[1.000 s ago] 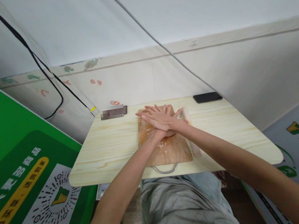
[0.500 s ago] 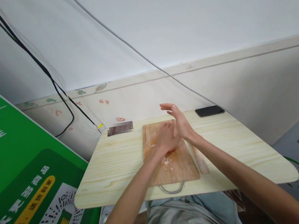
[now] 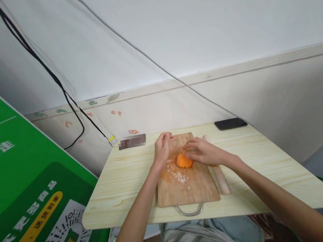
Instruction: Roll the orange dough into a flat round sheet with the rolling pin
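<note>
A bright orange lump of dough (image 3: 184, 161) sits on the wooden cutting board (image 3: 192, 192), which is dusted with white flour. My right hand (image 3: 202, 151) is at the dough's right side, fingers stretched over its far edge and thumb at or touching it; the hand is not closed round it. My left hand (image 3: 162, 147) stands on edge over the board's far left side, apart from the dough, fingers loosely bent with nothing seen in them. A pale rolling pin (image 3: 221, 179) lies along the board's right edge, partly hidden by my right hand and wrist.
A black phone (image 3: 230, 124) lies at the table's back right. At the back left is a dark, pixelated object (image 3: 132, 142). The board's metal handle (image 3: 190, 211) points towards me. Cables (image 3: 59, 82) hang along the wall; a green panel (image 3: 17, 170) stands left of the table (image 3: 115, 195).
My hands, pressed together over the board before, have come apart: left to the left, right lowered to the right. The orange dough is now uncovered. The view has shifted slightly.
</note>
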The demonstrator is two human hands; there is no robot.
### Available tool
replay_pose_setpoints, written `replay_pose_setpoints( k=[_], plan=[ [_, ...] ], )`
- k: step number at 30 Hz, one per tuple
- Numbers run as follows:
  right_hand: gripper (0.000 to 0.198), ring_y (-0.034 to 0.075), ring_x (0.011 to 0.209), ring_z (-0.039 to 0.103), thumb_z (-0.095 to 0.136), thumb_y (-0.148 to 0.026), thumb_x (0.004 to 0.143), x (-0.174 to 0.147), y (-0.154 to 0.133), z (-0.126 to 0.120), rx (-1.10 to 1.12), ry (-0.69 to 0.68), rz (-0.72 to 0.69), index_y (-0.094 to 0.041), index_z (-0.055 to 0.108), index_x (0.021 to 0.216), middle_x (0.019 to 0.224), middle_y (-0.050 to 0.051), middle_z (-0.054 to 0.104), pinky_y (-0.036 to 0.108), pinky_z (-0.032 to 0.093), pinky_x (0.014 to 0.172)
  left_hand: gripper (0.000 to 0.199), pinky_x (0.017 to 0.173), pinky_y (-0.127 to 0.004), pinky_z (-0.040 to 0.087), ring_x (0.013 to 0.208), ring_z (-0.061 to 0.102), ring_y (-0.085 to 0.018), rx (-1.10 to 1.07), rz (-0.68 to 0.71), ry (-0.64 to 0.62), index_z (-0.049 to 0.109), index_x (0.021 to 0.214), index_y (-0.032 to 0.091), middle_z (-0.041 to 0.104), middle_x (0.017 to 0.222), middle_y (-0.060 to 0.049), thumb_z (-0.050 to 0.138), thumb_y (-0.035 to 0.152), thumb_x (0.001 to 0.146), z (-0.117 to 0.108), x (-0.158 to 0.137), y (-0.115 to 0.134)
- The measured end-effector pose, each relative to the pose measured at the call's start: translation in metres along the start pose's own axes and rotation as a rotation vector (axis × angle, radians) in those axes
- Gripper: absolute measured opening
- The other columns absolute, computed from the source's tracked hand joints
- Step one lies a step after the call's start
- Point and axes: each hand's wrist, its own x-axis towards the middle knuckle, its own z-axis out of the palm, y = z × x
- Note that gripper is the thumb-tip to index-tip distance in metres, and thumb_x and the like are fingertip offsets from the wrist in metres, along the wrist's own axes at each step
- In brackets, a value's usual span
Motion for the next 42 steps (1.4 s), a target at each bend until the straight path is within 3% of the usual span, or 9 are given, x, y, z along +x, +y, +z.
replay_pose_setpoints(
  k=[6,11,15,21,27,42],
  plan=[
    [0.063,0.037,0.132,0.057,0.079,-0.045,0.088,0.002,-0.013,-0.001,-0.088,-0.228,0.0,-0.021,0.066,0.145,0.143,0.016,0.066,0.055,0.045,0.112,0.02,0.085,-0.031,0.056,0.089,0.075,-0.02,0.13,0.024,0.07,0.07,0.096,0.021,0.077,0.087,-0.003,0.057,0.035,0.102,-0.017,-0.005,-0.009],
    [0.068,0.037,0.135,0.057,0.08,-0.043,0.087,0.011,-0.017,0.004,-0.13,-0.289,-0.025,-0.024,0.062,0.15,0.147,0.015,0.066,0.057,0.04,0.116,0.017,0.083,-0.03,0.057,0.086,0.075,-0.019,0.187,0.037,0.11,0.07,0.092,0.021,0.076,0.086,-0.003,0.057,0.029,0.1,-0.014,-0.007,-0.013],
    [0.067,0.038,0.128,0.062,0.081,-0.05,0.087,0.014,-0.024,0.011,-0.181,-0.264,0.006,-0.02,0.065,0.145,0.139,0.017,0.068,0.054,0.045,0.111,0.013,0.085,-0.031,0.057,0.089,0.074,-0.02,0.22,0.016,0.146,0.07,0.097,0.021,0.076,0.089,-0.003,0.057,0.023,0.097,-0.019,-0.003,-0.02],
    [0.059,0.038,0.125,0.062,0.081,-0.047,0.088,0.007,-0.028,0.013,-0.282,-0.225,0.038,-0.021,0.067,0.139,0.134,0.016,0.069,0.052,0.047,0.105,0.014,0.098,-0.037,0.055,0.101,0.072,-0.022,0.297,0.01,0.271,0.07,0.106,0.02,0.076,0.103,-0.008,0.06,0.025,0.097,-0.031,-0.001,-0.031],
    [0.045,0.033,0.121,0.064,0.077,-0.035,0.09,0.006,-0.025,0.014,-0.255,-0.201,0.001,-0.019,0.07,0.132,0.128,0.015,0.07,0.046,0.049,0.104,0.015,0.099,-0.035,0.055,0.107,0.071,-0.021,0.152,-0.083,0.307,0.065,0.111,0.02,0.074,0.111,-0.009,0.061,0.03,0.1,-0.027,-0.003,-0.027],
    [0.069,0.036,0.122,0.065,0.077,-0.035,0.084,0.007,-0.023,0.016,-0.276,-0.151,0.03,-0.015,0.062,0.149,0.13,0.017,0.074,0.049,0.043,0.107,0.014,0.092,-0.033,0.056,0.104,0.07,-0.022,0.129,-0.15,0.322,0.065,0.108,0.02,0.073,0.109,-0.009,0.061,0.03,0.099,-0.03,0.0,-0.022]
  ],
)
